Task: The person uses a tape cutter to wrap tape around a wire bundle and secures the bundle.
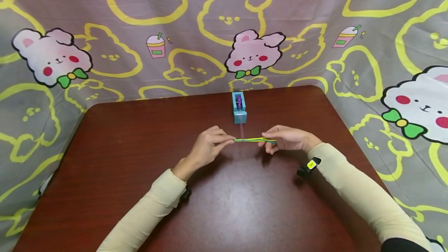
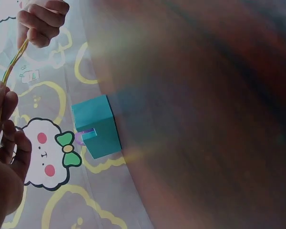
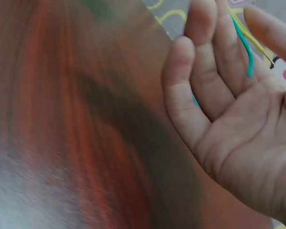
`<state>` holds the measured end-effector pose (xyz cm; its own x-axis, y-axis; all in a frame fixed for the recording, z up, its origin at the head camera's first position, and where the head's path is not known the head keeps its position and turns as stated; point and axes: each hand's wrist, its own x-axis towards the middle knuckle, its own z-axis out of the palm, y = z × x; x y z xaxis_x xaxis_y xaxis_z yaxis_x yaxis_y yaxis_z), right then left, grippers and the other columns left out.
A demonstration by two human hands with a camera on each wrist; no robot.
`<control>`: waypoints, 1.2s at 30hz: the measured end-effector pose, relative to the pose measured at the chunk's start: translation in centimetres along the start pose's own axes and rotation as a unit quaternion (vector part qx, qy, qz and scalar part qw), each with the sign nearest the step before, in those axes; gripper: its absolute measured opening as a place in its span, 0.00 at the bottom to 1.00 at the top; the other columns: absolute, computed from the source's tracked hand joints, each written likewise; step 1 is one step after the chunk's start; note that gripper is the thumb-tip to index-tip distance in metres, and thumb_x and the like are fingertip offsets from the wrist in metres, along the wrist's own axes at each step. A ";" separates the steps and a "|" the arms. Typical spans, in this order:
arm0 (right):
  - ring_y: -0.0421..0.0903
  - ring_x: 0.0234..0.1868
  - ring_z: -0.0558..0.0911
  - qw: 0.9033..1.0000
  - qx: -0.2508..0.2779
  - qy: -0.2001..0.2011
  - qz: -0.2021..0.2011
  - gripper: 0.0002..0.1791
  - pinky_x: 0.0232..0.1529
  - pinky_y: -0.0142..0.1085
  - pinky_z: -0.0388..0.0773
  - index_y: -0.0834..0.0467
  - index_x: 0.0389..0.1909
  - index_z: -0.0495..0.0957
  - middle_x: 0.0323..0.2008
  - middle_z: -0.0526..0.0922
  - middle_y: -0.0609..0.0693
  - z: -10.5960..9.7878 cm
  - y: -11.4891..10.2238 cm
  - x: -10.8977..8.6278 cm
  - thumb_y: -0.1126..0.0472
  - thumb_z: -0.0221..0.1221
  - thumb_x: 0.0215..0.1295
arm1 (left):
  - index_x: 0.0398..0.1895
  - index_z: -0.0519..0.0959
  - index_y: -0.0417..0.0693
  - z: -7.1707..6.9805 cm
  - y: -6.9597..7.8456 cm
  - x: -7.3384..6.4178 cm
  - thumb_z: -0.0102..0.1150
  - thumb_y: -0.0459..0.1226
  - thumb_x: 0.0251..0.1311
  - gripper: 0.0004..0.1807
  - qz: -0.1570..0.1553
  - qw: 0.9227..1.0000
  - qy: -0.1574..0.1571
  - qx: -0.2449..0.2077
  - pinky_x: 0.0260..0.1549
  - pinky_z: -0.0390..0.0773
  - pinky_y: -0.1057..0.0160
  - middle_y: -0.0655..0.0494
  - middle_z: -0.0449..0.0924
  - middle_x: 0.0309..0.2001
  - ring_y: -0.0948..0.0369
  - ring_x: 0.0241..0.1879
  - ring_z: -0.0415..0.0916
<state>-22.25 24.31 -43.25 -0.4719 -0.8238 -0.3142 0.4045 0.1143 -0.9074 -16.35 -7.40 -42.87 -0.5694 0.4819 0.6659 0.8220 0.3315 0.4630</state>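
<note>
A thin bundle of yellow and green wires spans the gap between the two hands, roughly level. My left hand pinches its left end between thumb and fingertips. At the other end, my right hand holds the wires between thumb and fingers; the loose wire ends show above its palm in the right wrist view. A clear strip of tape runs from a blue tape dispenser toward the bundle and meets it near the left fingertips in the head view.
The dispenser, with a purple tape roll, stands near the far edge of the brown wooden table. A patterned cloth hangs behind the table and along its sides. Both wrists wear small dark cameras.
</note>
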 end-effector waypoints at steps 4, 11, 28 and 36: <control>0.41 0.30 0.83 0.999 0.046 0.013 0.020 0.20 0.38 0.38 0.81 0.65 0.41 0.85 0.28 0.85 0.51 0.3 0.7 0.2 0.61 0.46 0.81 | 0.37 0.90 0.44 0.1 0.0 0.0 0.72 0.31 0.58 0.05 0.015 1.000 -0.005 0.010 0.28 0.70 0.69 0.59 0.85 0.29 0.64 0.29 0.71; 0.41 0.28 0.80 0.996 0.066 0.043 0.033 0.16 0.35 0.37 0.80 0.64 0.40 0.85 0.27 0.83 0.50 1.0 0.5 -0.2 0.65 0.48 0.79 | 0.38 0.90 0.44 0.2 -0.1 0.1 0.73 0.31 0.56 0.06 0.035 0.999 -0.015 0.023 0.27 0.70 0.69 0.59 0.85 0.30 0.63 0.30 0.71; 0.65 0.36 0.83 0.923 -0.298 0.213 -0.120 0.08 0.38 0.45 0.83 0.63 0.43 0.87 0.33 0.87 0.60 4.0 -2.6 -2.7 0.63 0.66 0.67 | 0.39 0.90 0.42 0.4 -0.3 0.7 0.73 0.30 0.55 0.08 -0.074 0.993 -0.019 -0.094 0.27 0.74 0.66 0.58 0.84 0.32 0.62 0.30 0.75; 0.45 0.32 0.81 0.789 -0.485 0.243 -0.288 0.13 0.31 0.32 0.76 0.58 0.41 0.90 0.33 0.88 0.46 4.8 -1.4 -2.7 0.73 0.71 0.55 | 0.37 0.89 0.37 0.0 -0.9 1.8 0.63 0.40 0.69 0.14 -0.328 0.907 -0.081 -0.253 0.22 0.72 0.65 0.41 0.82 0.26 0.62 0.21 0.72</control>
<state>-17.76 23.68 -39.75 -0.6990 -0.6107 0.3720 -0.6653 0.3646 -0.6515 -18.11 -6.77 -42.06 -0.8939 0.4418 0.0753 0.1778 0.1953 0.9645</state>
